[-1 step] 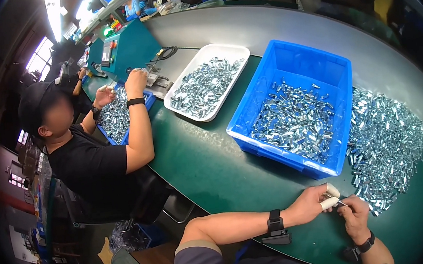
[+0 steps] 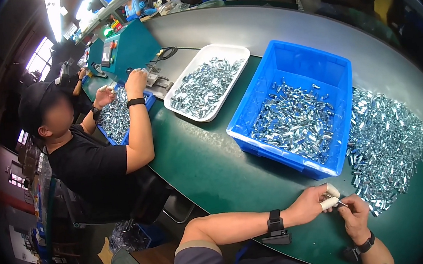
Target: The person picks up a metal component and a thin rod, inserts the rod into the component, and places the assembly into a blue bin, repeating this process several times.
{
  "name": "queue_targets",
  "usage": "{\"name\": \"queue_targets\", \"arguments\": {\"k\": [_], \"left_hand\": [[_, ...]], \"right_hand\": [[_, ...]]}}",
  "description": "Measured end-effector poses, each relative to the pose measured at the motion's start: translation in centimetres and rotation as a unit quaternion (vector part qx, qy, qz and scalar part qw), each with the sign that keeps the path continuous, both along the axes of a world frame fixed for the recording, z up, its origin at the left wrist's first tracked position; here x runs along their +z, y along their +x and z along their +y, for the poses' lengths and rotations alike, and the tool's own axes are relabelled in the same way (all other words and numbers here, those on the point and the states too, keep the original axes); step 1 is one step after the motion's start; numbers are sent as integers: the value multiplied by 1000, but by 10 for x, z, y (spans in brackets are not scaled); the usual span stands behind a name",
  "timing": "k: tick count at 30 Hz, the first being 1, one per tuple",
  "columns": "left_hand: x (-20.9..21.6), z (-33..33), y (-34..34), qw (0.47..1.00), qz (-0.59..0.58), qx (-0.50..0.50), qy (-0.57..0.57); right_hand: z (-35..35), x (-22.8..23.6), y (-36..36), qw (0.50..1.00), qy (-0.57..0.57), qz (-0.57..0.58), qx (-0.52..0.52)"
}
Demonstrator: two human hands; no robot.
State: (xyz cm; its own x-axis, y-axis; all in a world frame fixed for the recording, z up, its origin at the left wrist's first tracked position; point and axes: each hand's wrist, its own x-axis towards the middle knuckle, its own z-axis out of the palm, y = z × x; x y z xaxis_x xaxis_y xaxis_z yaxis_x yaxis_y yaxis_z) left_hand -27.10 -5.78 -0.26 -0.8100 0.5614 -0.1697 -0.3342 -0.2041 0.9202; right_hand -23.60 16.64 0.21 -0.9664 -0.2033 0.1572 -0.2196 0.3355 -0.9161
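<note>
My left hand (image 2: 308, 206) is closed, with white covers on two of its fingertips. It pinches a small metal piece whose shape is mostly hidden by the fingers. Close against it, my right hand (image 2: 355, 217) grips a thin, shiny metal piece (image 2: 342, 203) that points toward the left fingertips. Whether these are one piece or two I cannot tell. Just beyond both hands lies a spread heap of small silvery metal parts (image 2: 388, 144). A deep blue bin (image 2: 244, 127), partly filled with similar parts, stands to its left.
Left of the bin is a white tray (image 2: 243, 50) of metal parts on the green table (image 2: 188, 157). A co-worker (image 2: 91, 160) sits farther left, hands over a blue container (image 2: 151, 101) beside a teal machine (image 2: 135, 44). A grey panel (image 2: 293, 25) borders the table's far side.
</note>
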Motion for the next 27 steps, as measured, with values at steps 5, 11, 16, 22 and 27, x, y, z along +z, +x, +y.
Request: {"name": "queue_targets", "arguments": {"k": [5, 11, 16, 22, 27], "left_hand": [[3, -1, 3, 1000, -2, 10, 3], [4, 1, 0, 1000, 7, 12, 2], [3, 0, -1, 1000, 10, 13, 3], [4, 1, -1, 1000, 20, 5, -11], [3, 3, 1, 1000, 4, 18, -2]], "right_hand": [[-6, 7, 2, 997, -56, -51, -35], [3, -1, 3, 998, -56, -37, -5], [-4, -5, 2, 999, -30, 4, -37], [0, 5, 0, 999, -33, -37, 0], [-4, -3, 3, 998, -36, 8, -45]]}}
